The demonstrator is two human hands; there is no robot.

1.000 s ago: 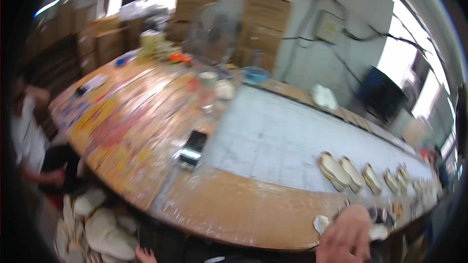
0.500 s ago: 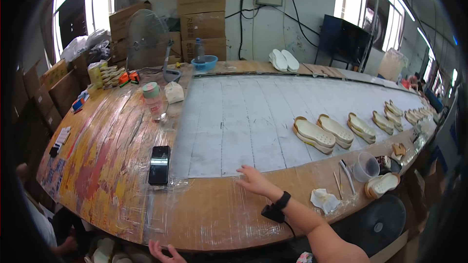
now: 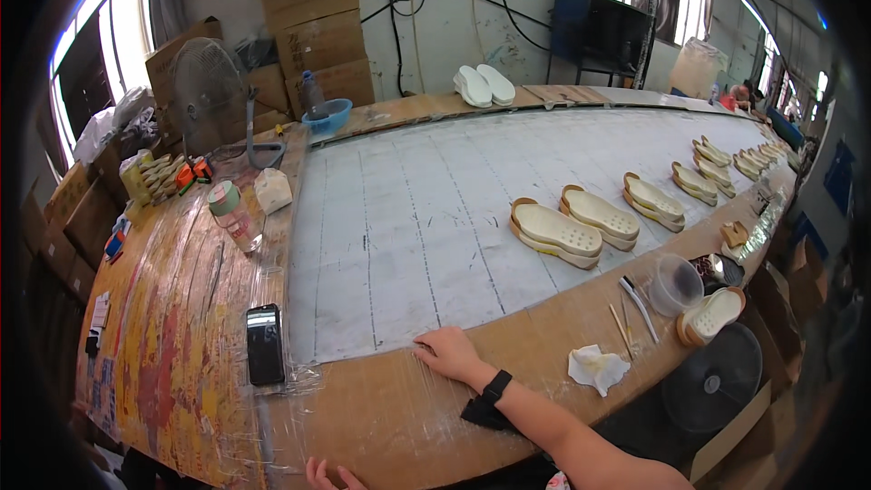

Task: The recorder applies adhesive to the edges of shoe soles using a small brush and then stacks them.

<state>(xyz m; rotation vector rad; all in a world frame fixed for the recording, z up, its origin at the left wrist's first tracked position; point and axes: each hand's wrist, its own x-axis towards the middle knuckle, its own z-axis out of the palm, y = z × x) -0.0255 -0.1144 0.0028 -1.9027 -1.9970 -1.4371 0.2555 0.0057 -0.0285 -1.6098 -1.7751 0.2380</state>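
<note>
My right hand (image 3: 446,354) rests at the near edge of the white lined sheet (image 3: 408,245) on the table, its fingers loosely bent and holding nothing that I can see. A black band (image 3: 496,387) goes round that wrist. At the lower edge, only the fingers of my left hand (image 3: 332,475) show, apart and empty, by the table's near edge. A black phone (image 3: 265,345) lies to the left of my right hand. Further right on the sheet stand cream-and-tan shoe soles (image 3: 556,231) in a row running into the distance.
On the right of the brown board are a crumpled white tissue (image 3: 599,368), a white-handled brush (image 3: 640,308), a clear plastic tub (image 3: 676,286) and a single sole (image 3: 711,316). A bottle (image 3: 235,216), a fan (image 3: 209,95) and a blue basin (image 3: 327,116) stand to the left.
My right hand has come down to the sheet's near edge, its fingers less spread. My left hand shows less at the lower edge. The view has shifted toward the right.
</note>
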